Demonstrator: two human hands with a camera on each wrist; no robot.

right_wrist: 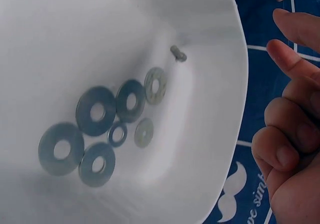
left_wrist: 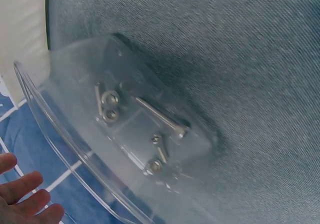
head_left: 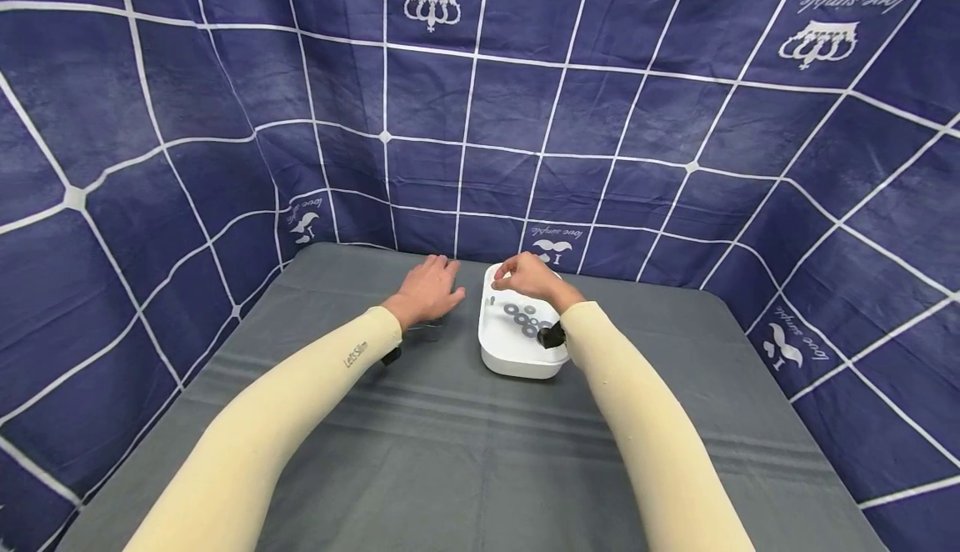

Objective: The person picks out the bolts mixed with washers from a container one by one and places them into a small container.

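My right hand hovers over the far end of a white tray. In the right wrist view its thumb and index finger stand apart, nothing between them, and the other fingers curl toward the palm. Inside the tray lie a small bolt and several flat grey washers. With fingers spread, my left hand is held over a clear plastic container, gripping nothing. That container holds a long bolt, shorter bolts and several nuts.
A grey cloth covers the table. Blue curtains with white grid lines enclose its back and sides. The clear container stands left of the white tray, with a strip of cloth between them.
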